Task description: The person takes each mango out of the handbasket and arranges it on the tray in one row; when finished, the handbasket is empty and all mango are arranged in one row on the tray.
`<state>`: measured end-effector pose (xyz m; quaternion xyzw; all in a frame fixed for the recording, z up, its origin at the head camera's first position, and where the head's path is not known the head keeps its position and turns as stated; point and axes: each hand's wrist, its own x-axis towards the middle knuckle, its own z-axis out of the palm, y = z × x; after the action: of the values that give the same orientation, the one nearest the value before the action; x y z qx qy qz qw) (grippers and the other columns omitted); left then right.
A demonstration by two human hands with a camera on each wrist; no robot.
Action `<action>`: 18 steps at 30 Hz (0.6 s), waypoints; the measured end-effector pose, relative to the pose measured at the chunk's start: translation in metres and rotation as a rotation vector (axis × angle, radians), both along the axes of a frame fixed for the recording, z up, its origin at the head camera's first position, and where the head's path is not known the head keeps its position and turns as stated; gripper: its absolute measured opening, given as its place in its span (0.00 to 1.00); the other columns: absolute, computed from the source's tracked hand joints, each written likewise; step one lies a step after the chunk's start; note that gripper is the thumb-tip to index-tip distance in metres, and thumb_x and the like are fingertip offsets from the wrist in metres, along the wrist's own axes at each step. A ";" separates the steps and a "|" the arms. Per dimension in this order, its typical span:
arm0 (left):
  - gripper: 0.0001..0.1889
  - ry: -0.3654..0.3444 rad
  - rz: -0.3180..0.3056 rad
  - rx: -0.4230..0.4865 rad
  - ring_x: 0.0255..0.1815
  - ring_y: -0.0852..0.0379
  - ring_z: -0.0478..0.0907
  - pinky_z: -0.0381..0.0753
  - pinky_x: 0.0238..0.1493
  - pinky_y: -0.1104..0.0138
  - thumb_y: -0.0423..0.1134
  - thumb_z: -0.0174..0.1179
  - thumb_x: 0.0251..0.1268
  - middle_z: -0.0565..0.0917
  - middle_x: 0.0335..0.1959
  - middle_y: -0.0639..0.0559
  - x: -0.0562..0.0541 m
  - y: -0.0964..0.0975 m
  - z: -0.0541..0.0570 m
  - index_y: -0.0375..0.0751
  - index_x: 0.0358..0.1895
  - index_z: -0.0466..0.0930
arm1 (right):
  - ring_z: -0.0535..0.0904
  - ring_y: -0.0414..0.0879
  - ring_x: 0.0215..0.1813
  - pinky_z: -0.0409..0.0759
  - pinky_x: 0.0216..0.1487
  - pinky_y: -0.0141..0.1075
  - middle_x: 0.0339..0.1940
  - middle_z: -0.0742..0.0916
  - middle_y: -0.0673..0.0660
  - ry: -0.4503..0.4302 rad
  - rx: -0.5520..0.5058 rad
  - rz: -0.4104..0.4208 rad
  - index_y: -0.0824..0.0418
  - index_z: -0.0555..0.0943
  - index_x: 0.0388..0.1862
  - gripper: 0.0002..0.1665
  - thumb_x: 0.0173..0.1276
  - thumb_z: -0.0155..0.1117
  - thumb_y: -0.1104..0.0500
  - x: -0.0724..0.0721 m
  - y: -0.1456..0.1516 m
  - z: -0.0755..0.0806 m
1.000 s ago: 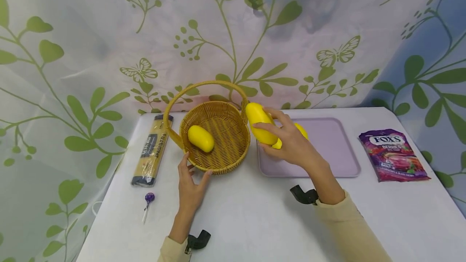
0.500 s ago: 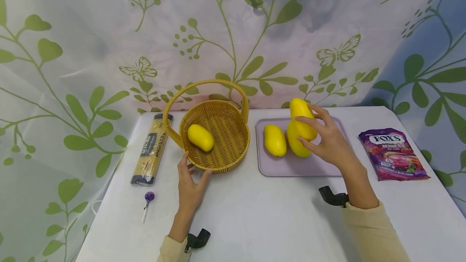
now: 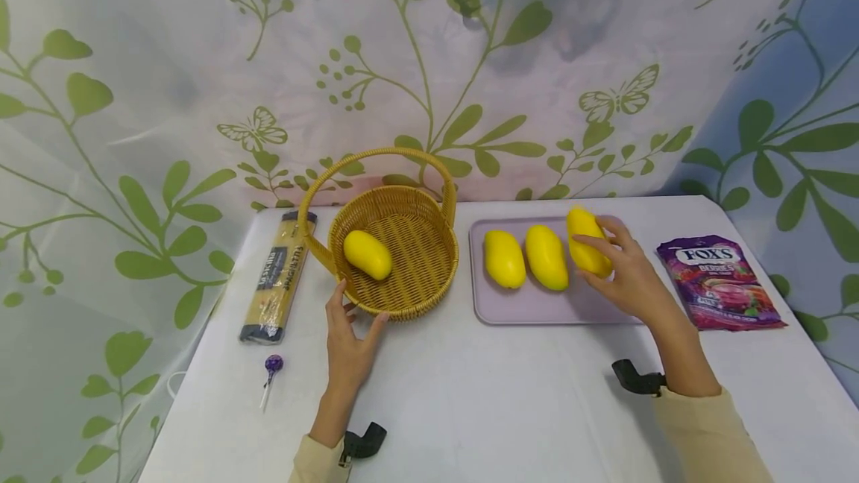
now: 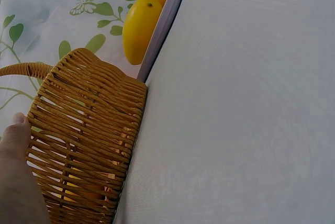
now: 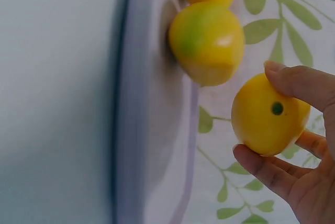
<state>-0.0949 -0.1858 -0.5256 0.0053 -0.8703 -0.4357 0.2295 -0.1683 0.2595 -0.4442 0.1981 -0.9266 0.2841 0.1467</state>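
Observation:
My right hand [image 3: 632, 270] holds a yellow mango [image 3: 585, 239] over the right half of the lilac tray [image 3: 537, 314]. Thumb and fingers grip its sides in the right wrist view, where a dark green stem spot shows on the fruit. Two more mangoes, a left one [image 3: 505, 259] and a middle one [image 3: 546, 258], lie side by side on the tray. A further mango [image 3: 367, 254] is in the wicker basket [image 3: 419, 252], towards its left. Against the basket's front left wall rests my left hand [image 3: 350, 349], its thumb [image 4: 17, 130] straight and touching the weave.
Left of the basket lies a spaghetti pack [image 3: 278, 278], with a purple lollipop [image 3: 271, 379] nearer the front. A purple Fox's candy bag [image 3: 721, 282] is right of the tray. The basket's tall handle [image 3: 379, 151] arches up. A patterned cloth [image 3: 403, 58] hangs behind the table.
My right hand has carried its mango right from beside the basket, past the two mangoes on the tray, and lowered it towards the tray's right half. My left hand stays at the basket.

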 end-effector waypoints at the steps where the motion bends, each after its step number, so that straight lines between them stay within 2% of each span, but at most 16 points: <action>1: 0.47 -0.002 -0.001 0.002 0.60 0.48 0.73 0.77 0.53 0.52 0.49 0.68 0.60 0.63 0.71 0.41 0.000 0.000 0.000 0.45 0.77 0.50 | 0.70 0.72 0.59 0.74 0.54 0.67 0.71 0.66 0.68 -0.015 0.008 0.002 0.57 0.77 0.61 0.35 0.53 0.76 0.69 -0.001 0.002 -0.003; 5: 0.47 -0.014 -0.001 0.010 0.60 0.48 0.72 0.77 0.54 0.52 0.49 0.68 0.60 0.63 0.71 0.41 0.000 -0.001 0.000 0.46 0.77 0.50 | 0.69 0.73 0.59 0.73 0.54 0.68 0.71 0.65 0.70 -0.057 0.026 0.017 0.58 0.77 0.62 0.34 0.54 0.75 0.68 -0.006 0.007 -0.017; 8: 0.47 -0.025 -0.001 0.020 0.61 0.49 0.72 0.77 0.55 0.52 0.49 0.68 0.60 0.63 0.71 0.42 0.000 0.000 0.000 0.46 0.78 0.50 | 0.70 0.74 0.58 0.72 0.55 0.69 0.69 0.66 0.73 -0.043 0.022 0.044 0.59 0.78 0.60 0.34 0.52 0.76 0.68 -0.008 0.007 -0.025; 11: 0.47 -0.032 -0.002 0.026 0.61 0.49 0.72 0.76 0.55 0.53 0.49 0.68 0.60 0.62 0.72 0.43 0.001 0.000 0.000 0.47 0.78 0.49 | 0.71 0.75 0.56 0.71 0.54 0.70 0.68 0.67 0.75 -0.035 0.028 0.060 0.61 0.78 0.59 0.34 0.52 0.76 0.69 -0.008 0.005 -0.028; 18: 0.47 -0.017 -0.001 0.009 0.60 0.48 0.72 0.77 0.54 0.53 0.49 0.68 0.60 0.63 0.71 0.42 0.000 0.000 0.000 0.46 0.77 0.50 | 0.67 0.75 0.62 0.68 0.57 0.71 0.72 0.65 0.73 -0.126 0.081 0.048 0.58 0.76 0.63 0.35 0.55 0.75 0.65 -0.008 0.003 -0.031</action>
<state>-0.0951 -0.1862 -0.5260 0.0095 -0.8702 -0.4398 0.2218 -0.1760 0.2627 -0.4750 0.2079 -0.9397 0.2617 0.0727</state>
